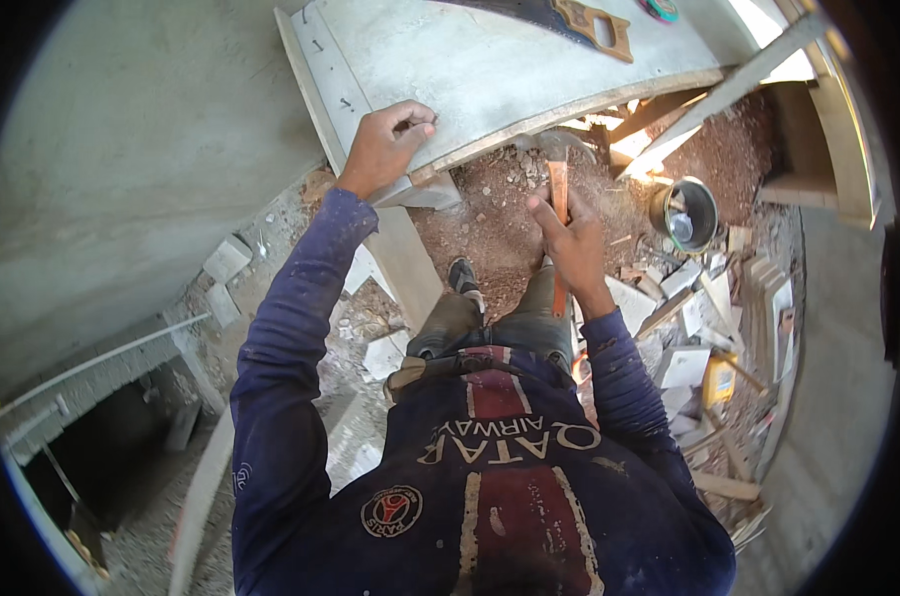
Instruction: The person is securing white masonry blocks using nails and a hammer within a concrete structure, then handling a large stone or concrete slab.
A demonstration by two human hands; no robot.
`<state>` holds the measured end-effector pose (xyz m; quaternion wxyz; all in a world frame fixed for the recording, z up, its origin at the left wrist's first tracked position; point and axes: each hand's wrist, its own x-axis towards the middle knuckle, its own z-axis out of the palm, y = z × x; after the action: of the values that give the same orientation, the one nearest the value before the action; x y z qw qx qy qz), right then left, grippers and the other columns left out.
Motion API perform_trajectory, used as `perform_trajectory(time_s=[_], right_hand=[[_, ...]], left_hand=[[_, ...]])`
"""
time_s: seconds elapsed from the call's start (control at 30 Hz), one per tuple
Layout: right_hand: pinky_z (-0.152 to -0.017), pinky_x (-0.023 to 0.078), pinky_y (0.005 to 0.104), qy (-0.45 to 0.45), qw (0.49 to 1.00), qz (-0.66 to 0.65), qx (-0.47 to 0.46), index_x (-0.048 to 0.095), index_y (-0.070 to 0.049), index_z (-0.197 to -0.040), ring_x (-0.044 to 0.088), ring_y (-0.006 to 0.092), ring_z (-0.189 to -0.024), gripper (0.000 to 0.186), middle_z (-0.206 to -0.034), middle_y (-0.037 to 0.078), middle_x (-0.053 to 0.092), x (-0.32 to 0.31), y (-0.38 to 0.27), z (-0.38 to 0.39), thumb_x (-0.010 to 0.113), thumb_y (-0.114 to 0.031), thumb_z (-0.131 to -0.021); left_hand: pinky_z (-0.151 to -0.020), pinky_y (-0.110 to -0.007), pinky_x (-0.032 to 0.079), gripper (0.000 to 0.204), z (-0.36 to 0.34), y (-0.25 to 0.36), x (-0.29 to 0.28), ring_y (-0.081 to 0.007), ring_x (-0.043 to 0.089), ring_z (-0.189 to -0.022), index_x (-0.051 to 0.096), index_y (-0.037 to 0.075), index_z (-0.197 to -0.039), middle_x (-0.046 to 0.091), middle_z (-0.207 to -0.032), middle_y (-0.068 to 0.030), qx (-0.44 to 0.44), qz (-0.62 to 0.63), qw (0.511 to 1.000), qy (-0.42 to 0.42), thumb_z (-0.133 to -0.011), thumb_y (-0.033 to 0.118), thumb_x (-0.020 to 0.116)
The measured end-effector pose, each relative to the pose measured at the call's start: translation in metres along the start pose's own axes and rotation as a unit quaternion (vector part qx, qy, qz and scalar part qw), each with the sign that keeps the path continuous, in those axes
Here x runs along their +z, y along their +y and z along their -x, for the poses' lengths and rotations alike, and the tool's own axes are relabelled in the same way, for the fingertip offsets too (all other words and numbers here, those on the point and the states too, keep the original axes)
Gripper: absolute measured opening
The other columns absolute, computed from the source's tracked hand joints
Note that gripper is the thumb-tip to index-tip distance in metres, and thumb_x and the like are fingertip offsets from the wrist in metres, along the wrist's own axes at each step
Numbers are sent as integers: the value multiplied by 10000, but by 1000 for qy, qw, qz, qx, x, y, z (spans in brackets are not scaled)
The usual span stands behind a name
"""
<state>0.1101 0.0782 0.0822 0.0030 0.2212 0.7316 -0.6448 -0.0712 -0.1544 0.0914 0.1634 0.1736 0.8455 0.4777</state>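
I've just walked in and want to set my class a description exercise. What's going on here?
A person's right hand grips an orange-handled tool. The left hand is at the near left corner of a pale board, fingers curled; whether they pinch anything is unclear. A wood-handled saw lies on the board, and nails stick out along its left side.

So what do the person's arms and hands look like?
The left sleeve and right sleeve are long, dark blue, wrinkled and dusty. A small pale mark sits high on the left one. The left hand and right hand are bare.
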Motion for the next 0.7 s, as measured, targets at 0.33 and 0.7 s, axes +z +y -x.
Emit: perform_trajectory(time_s=[0.33, 0.7], right_hand=[[-605, 425, 289, 64, 997, 23, 36, 670, 0, -989, 508, 107, -647, 336, -727, 21, 580, 31, 4, 51, 720, -324, -914], [-619, 457, 420, 23, 995, 69, -66, 590, 13, -1114, 622, 320, -681, 283, -740, 178, 598, 54, -39, 31, 540, -246, -1011]], left_hand=[[-819, -299, 485, 97, -11, -45, -3, -124, 610, -856, 694, 18, -937, 685, -898, -46, 83, 38, 988, -121, -886, 100, 688], [-882, -295, 487, 137, -17, -38, -15, -113, 616, -916, 693, -2, -992, 694, -959, -35, 68, 28, 979, -189, -913, 110, 686]])
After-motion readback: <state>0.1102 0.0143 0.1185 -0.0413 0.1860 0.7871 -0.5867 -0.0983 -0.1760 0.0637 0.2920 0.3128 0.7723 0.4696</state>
